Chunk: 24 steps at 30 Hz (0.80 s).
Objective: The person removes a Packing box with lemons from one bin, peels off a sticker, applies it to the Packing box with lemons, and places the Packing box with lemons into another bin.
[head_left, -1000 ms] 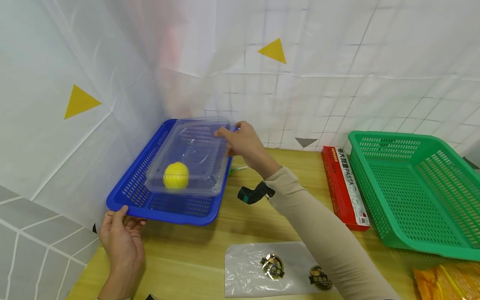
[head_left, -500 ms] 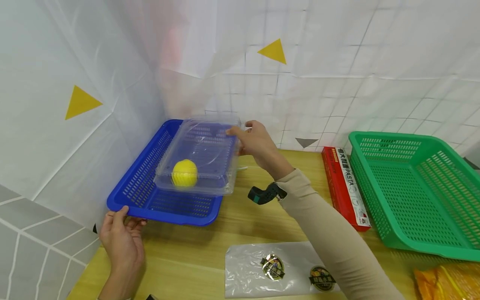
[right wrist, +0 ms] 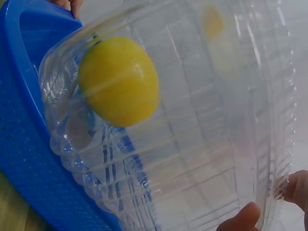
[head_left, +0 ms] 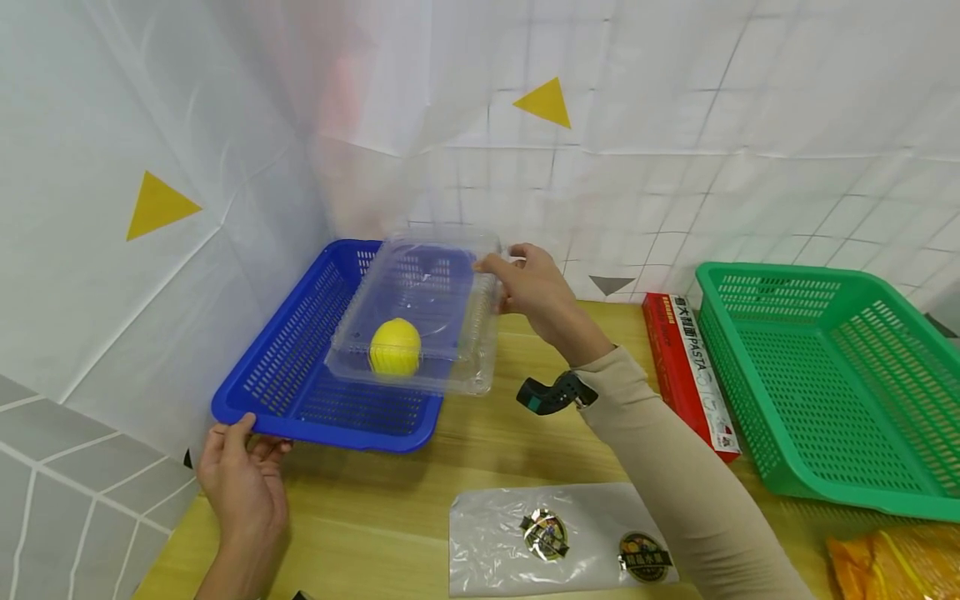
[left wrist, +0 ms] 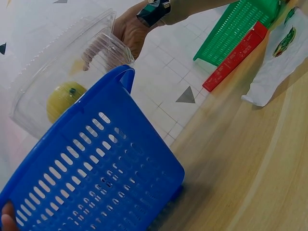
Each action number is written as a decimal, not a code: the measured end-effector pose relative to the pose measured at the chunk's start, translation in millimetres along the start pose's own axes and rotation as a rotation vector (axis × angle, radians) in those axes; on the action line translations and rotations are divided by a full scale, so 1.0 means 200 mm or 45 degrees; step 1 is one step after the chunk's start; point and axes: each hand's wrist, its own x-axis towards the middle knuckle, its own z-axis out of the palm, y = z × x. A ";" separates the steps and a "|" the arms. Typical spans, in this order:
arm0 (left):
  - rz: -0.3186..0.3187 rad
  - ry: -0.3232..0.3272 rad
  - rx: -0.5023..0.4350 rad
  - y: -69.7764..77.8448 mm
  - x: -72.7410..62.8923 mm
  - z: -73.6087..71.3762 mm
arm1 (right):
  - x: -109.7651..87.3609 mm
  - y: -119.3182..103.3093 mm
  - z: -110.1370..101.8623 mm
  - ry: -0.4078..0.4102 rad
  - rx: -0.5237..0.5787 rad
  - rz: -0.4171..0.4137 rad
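My right hand (head_left: 542, 292) grips a clear plastic clamshell box (head_left: 438, 304) by its right edge, thumb on top. Inside the box a yellow lemon (head_left: 395, 347) lies at the near end; in the right wrist view the lemon (right wrist: 119, 81) shows through the clear wall. The box is tilted and held above the blue plastic basket (head_left: 330, 429), its right part reaching past the basket's side. With thumb and fingers, my left hand (head_left: 243, 483) holds the basket's near left rim. From the left wrist, the basket (left wrist: 96, 168) looks tilted, with the box (left wrist: 43, 82) beyond its rim.
To the right stands a green basket (head_left: 862, 400), with a red pasta box (head_left: 686, 375) along its left side. A flat clear plastic bag with labels (head_left: 502, 542) lies at the front. An orange packet (head_left: 900, 562) sits at the front right. White sheeting (head_left: 645, 192) closes the back.
My right hand has moved to the right, carrying the clamshell box and its lemon from over the blue basket's middle toward its right side. The left hand and the basket have stayed put.
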 end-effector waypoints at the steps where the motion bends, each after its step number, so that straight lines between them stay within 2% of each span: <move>1: -0.002 0.002 -0.004 0.00 0.00 0.00 | 0.00 0.00 -0.01 -0.001 -0.003 -0.001; 24: 0.009 -0.017 0.036 0.00 0.00 0.00 | -0.09 0.03 -0.25 -0.014 -0.042 -0.029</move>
